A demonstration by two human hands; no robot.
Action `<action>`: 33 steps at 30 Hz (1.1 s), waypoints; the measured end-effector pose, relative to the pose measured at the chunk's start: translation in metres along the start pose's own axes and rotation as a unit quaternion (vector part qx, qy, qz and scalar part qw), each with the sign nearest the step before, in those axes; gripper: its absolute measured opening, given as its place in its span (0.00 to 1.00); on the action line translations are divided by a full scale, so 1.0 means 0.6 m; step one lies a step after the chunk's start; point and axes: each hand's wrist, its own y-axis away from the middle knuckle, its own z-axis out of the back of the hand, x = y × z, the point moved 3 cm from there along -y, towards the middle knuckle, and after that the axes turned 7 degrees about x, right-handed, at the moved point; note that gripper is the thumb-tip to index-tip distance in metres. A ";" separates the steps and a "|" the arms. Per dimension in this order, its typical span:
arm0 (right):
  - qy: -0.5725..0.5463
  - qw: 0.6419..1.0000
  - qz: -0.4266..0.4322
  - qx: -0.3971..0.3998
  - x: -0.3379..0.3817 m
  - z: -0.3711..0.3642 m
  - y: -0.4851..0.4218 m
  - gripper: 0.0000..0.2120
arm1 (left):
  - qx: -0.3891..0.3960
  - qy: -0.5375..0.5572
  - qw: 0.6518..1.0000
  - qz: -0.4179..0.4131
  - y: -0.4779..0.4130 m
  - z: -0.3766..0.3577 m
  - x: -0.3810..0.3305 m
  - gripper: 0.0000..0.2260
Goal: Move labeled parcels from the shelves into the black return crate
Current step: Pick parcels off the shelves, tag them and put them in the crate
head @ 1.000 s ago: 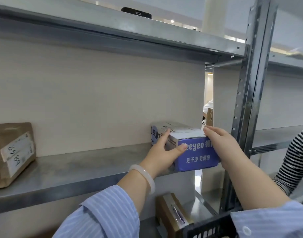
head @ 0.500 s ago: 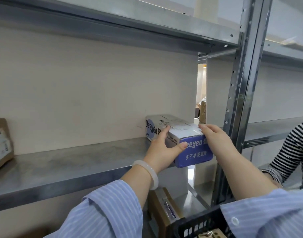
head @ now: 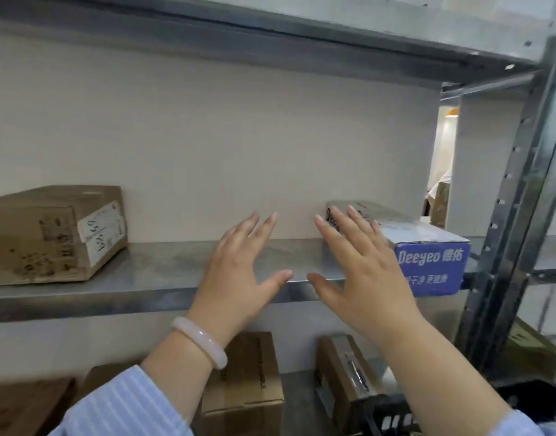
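A blue and white "Deeyeo" parcel [head: 427,259] lies at the right end of the metal shelf [head: 163,272], overhanging its front edge. My right hand [head: 361,269] is spread open just left of it, fingers over its left end, holding nothing. My left hand [head: 239,269], with a pale bangle on the wrist, is open above the bare shelf. A brown cardboard parcel with a white handwritten label [head: 56,234] rests at the shelf's left end. The black crate [head: 396,416] shows partly at the bottom right.
Brown boxes stand on the lower shelf: one in the middle [head: 248,382], one taped box to its right [head: 346,379], another at the left [head: 28,404]. A perforated steel upright [head: 516,215] borders the bay on the right. A shelf runs overhead [head: 270,36].
Both hands have let go of the Deeyeo parcel and moved left, fingers spread. The view has swung left, bringing the labeled brown parcel back into sight.
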 end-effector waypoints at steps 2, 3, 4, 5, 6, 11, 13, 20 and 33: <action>-0.013 0.999 0.035 0.030 0.052 -0.041 0.010 0.39 | -0.015 -0.055 0.998 0.003 0.054 0.025 0.041 0.35; -0.023 0.997 0.051 0.047 0.078 -0.062 0.017 0.40 | -0.022 -0.077 0.997 0.010 0.080 0.036 0.062 0.34; -0.035 0.995 0.065 0.066 0.104 -0.083 0.025 0.40 | -0.030 -0.093 0.995 0.021 0.108 0.047 0.081 0.34; -0.051 0.992 0.077 0.087 0.130 -0.104 0.034 0.41 | -0.036 -0.104 0.993 0.032 0.135 0.056 0.100 0.35; -0.069 0.988 0.087 0.109 0.157 -0.123 0.042 0.42 | -0.040 -0.112 0.992 0.043 0.163 0.066 0.116 0.35; -0.116 0.964 0.158 0.180 0.302 -0.197 0.071 0.43 | -0.002 -0.178 0.976 0.125 0.295 0.119 0.198 0.35; -0.132 0.953 0.187 0.199 0.367 -0.215 0.072 0.43 | 0.000 -0.195 0.966 0.170 0.347 0.152 0.235 0.35; -0.206 0.905 0.271 0.256 0.643 -0.287 0.082 0.44 | 0.055 -0.260 0.925 0.271 0.540 0.293 0.381 0.37; -0.246 0.833 0.391 0.304 1.135 -0.368 0.088 0.46 | 0.012 -0.294 0.844 0.448 0.860 0.588 0.593 0.36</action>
